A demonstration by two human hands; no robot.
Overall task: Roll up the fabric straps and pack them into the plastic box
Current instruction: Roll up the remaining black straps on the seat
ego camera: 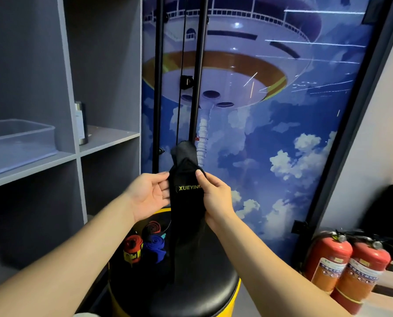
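Observation:
A black fabric strap (186,202) with yellow lettering hangs upright in front of me, its top folded over and its tail trailing down to the stool. My left hand (148,194) holds its left edge with thumb and fingers. My right hand (215,196) pinches its right edge, thumb on the front. On the black stool seat (202,282) lie rolled straps: a red one (133,248), a blue one (154,247) and a dark red-and-black one (151,228). The clear plastic box (17,143) stands on a grey shelf at the left.
Grey shelving (76,156) fills the left, with a metal bottle (82,124) on the second shelf. Black poles (199,69) rise behind the strap. Two red fire extinguishers (348,266) stand on the floor at the right, by a wall with a sky mural.

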